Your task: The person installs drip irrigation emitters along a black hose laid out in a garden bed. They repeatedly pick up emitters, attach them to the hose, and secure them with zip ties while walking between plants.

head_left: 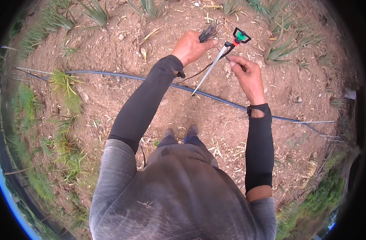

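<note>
My left hand [191,49] is closed round a bundle of thin dark strips [208,33], their ends fanning out past the fingers; its thumb reaches toward the stake. Between my hands a small sprinkler head [239,37], black-framed with green and red parts, tops a slim pale stake [210,72]. The stake leans, its lower tip at the soil beside a blue-grey irrigation pipe [123,75]. A thin black tube [199,73] curves from the sprinkler down toward the pipe. My right hand [248,78] pinches thumb and fingers together beside the tube; what it holds is too small to make out.
Dry brown soil with stones and scattered dead leaves surrounds my feet [193,130]. Spiky green plants [150,9] stand along the far side, with more [281,50] at the right. Grass tufts [67,82] grow at the left. Another pale stake [317,122] lies near the pipe's right end.
</note>
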Available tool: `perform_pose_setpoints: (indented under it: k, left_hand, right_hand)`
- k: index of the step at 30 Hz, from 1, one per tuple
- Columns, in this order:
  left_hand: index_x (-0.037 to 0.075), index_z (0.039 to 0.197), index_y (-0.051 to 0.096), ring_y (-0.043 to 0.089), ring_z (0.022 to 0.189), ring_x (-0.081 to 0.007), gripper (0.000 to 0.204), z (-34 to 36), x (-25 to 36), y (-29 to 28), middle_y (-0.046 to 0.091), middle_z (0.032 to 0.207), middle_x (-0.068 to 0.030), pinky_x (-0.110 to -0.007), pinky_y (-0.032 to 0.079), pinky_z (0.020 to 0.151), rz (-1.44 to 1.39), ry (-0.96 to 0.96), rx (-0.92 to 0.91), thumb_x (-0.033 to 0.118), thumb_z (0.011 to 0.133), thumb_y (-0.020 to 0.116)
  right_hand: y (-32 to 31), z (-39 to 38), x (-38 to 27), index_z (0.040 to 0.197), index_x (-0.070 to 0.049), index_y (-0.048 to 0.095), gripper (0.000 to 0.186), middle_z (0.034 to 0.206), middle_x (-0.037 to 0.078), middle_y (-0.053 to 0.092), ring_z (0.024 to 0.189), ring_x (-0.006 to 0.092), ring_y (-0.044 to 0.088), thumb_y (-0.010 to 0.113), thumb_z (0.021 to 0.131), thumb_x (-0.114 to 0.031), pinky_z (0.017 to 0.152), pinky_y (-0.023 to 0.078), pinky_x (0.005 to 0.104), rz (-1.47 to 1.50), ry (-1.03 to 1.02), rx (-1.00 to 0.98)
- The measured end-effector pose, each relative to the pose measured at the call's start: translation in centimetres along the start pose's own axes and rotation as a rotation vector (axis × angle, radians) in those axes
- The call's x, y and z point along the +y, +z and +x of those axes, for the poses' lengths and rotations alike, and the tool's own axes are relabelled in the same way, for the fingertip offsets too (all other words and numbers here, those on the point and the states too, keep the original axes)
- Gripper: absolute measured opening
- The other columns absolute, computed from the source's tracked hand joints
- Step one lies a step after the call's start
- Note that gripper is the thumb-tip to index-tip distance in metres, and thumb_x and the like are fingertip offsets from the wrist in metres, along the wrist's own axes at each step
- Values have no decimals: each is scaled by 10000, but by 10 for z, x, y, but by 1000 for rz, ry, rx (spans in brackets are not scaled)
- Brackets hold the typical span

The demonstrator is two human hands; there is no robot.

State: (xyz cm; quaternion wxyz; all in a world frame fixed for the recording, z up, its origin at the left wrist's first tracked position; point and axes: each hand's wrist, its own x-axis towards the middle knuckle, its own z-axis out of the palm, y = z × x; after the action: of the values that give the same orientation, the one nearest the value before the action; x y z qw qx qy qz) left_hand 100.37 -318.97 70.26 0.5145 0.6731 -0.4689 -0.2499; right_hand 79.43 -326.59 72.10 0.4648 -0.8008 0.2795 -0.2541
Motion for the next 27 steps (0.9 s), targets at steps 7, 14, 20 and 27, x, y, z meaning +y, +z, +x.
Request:
perform_pose_setpoints:
  k: [7,14,20,27]
  left_hand:
    - [38,819,710,604,637,-234,296,1,5,-12,636,670,-134,-363,473,641,298,47,-253,321,744,751]
    - [-16,872,668,410,460,-54,176,-23,1,1,584,673,-17,-219,289,400,-503,-425,-416,159,851,672]
    - [-4,941,659,318,443,-23,172,-37,-9,33,597,737,-15,-190,227,381,-910,-552,-376,155,880,640]
    - [4,960,629,326,452,-28,183,-41,-13,50,550,711,12,-190,238,387,-1082,-582,-348,177,901,629]
  right_hand:
    - [13,-1,11,1032,11,677,181,826,-11,638,715,40,520,609,877,-55,646,432,199,-47,-100,77]
    - [26,-8,19,1003,12,678,176,811,42,654,714,94,564,623,866,-84,653,457,242,-106,-47,210]
    - [42,-23,21,1052,4,662,216,888,126,689,814,159,650,613,863,-89,736,495,285,87,52,283]
    - [40,-38,13,1075,8,623,241,818,88,666,725,133,634,632,844,-62,638,493,266,69,-79,322]
